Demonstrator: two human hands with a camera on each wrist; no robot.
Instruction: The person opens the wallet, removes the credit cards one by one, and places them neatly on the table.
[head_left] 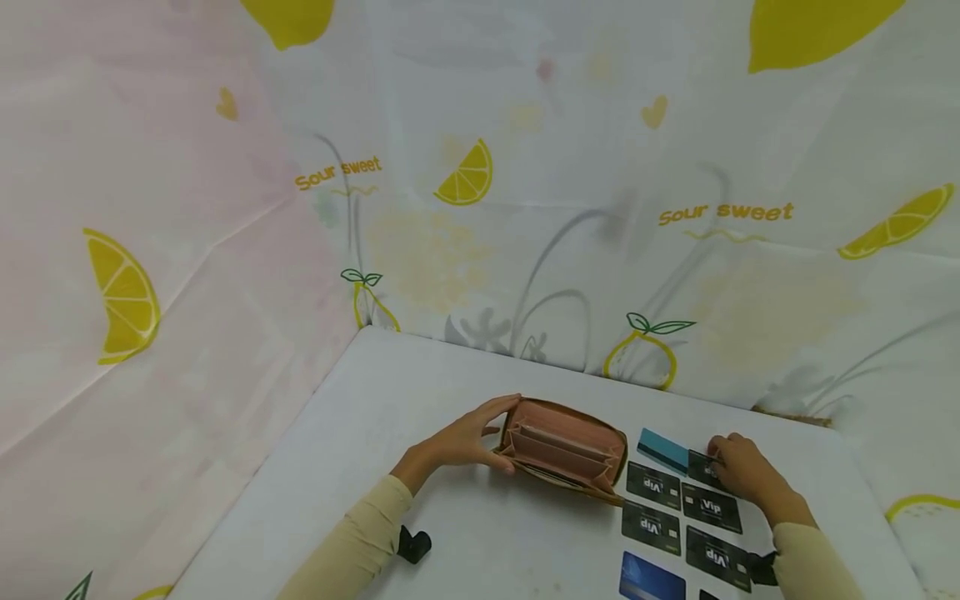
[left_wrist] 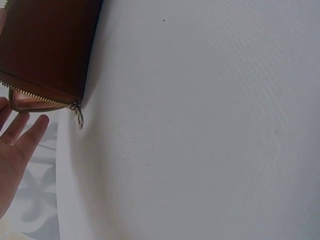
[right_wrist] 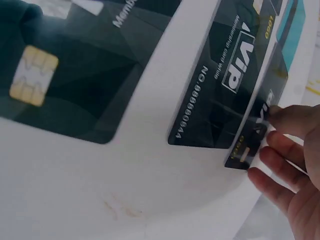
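A brown zip-around wallet (head_left: 562, 442) stands unzipped on the table, its pink inner compartments facing up. My left hand (head_left: 461, 437) grips its left end, thumb at the near side and fingers at the far side. The left wrist view shows the wallet's brown outer face (left_wrist: 47, 45) and a metal zip pull (left_wrist: 80, 119) at its corner. To the right, my right hand (head_left: 750, 475) pinches the edge of a black VIP card (head_left: 701, 468), partly hidden under the fingers. In the right wrist view, the thumb lies on that card (right_wrist: 262, 107) and the fingertips are at its edge.
A teal card (head_left: 663, 450) lies beside the pinched card. Several other black VIP cards (head_left: 711, 508) lie in rows nearer me, with a blue card (head_left: 651, 577) at the front. A lemon-printed cloth (head_left: 525, 250) hangs behind the white table (head_left: 480, 542).
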